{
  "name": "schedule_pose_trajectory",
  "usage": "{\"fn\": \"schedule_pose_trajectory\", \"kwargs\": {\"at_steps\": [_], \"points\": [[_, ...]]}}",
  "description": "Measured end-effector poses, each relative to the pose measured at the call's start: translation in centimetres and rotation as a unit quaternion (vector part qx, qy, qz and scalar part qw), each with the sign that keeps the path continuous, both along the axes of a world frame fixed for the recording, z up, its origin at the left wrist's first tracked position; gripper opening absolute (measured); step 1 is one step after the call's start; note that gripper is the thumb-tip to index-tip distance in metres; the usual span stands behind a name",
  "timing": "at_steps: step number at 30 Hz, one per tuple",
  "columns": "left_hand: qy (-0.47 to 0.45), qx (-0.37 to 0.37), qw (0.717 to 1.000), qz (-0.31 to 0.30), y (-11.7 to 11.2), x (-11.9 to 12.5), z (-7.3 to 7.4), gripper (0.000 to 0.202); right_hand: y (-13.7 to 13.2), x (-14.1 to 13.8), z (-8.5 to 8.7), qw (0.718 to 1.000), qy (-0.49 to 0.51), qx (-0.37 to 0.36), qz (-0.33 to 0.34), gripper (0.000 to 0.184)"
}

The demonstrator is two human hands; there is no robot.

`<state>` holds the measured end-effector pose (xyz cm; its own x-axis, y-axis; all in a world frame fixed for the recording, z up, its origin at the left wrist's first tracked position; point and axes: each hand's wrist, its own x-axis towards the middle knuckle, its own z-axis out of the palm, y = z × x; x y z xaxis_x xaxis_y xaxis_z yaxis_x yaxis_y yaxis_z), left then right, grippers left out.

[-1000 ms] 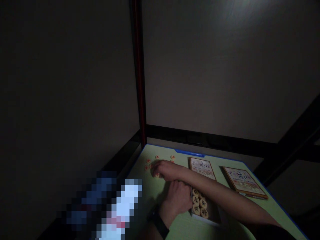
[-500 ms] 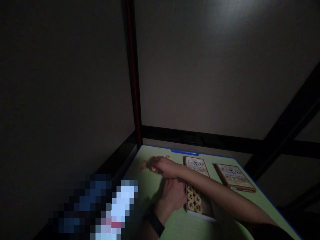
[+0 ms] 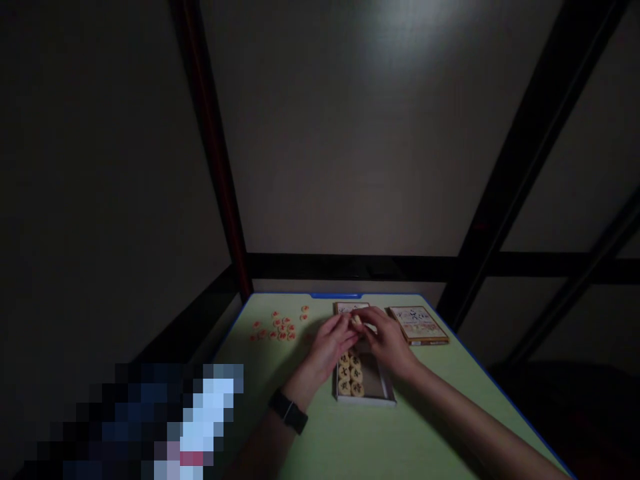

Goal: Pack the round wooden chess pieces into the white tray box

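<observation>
Both hands meet above an open box [image 3: 367, 400], which holds round pale xiangqi pieces [image 3: 350, 377] with dark characters in two columns along its left side. At the fingertips of my right hand [image 3: 393, 343], a pale xiangqi piece [image 3: 357, 320] shows its edge. My left hand [image 3: 327, 347], wearing a dark watch [image 3: 289, 410] at the wrist, has its fingers closed together against the same piece. Whether more pieces lie inside its fingers is hidden. Farther left, several xiangqi pieces with red characters [image 3: 283, 328] are scattered flat on the green table [image 3: 350, 443].
A printed box lid [image 3: 345, 307] lies behind my hands, partly covered by them. Another printed box [image 3: 419, 323] lies to the right. The table has a blue rim [image 3: 335, 295], and a wall [image 3: 340, 167] stands behind it. Something pixelated [image 3: 200, 413] is at the lower left.
My right hand has come back from the red pieces at the left to above the open box. My left hand has risen from the box's left side to meet it. The view has shifted right.
</observation>
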<state>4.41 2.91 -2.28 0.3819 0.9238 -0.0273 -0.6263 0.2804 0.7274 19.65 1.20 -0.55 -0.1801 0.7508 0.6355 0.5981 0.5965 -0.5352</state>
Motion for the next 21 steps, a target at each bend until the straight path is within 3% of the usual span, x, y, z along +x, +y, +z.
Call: {"fn": "schedule_pose_trajectory", "kwargs": {"at_steps": [6,11,21], "points": [[-0.001,0.005,1.000,0.001,-0.1,1.3,-0.2,0.028,-1.7,-0.8,-1.2,0.996,0.057,0.013,-0.060,0.021],[0.019,0.042,0.999,0.006,-0.4,0.0,0.2,0.033,-2.0,-0.6,-1.5,0.993,0.113,-0.016,-0.039,0.020],[0.094,0.062,0.994,-0.008,-1.0,-0.4,0.0,0.046,-2.3,-0.5,-1.6,0.995,0.069,0.076,0.011,0.016]]}}
